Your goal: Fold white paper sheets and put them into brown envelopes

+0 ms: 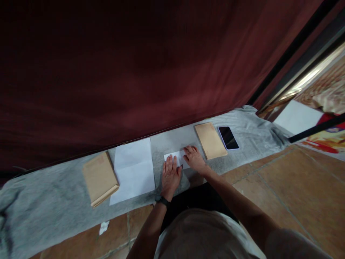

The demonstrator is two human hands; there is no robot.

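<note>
A small folded sheet of white paper lies on the grey cloth in front of me. My left hand rests flat on its left part, fingers stretched out, with a dark band on the wrist. On the right part presses my right hand, its fingers slightly bent and apart, gripping nothing. To the left are larger white sheets with a faint crease across the middle. Beyond them sits a stack of brown envelopes, partly over the sheets' edge. Another brown envelope or stack lies just right of my right hand.
A phone with a dark screen lies right of the brown envelopes. The grey cloth covers a long narrow surface against a dark red curtain. A white scrap is on the tiled floor. A dark bar crosses at right.
</note>
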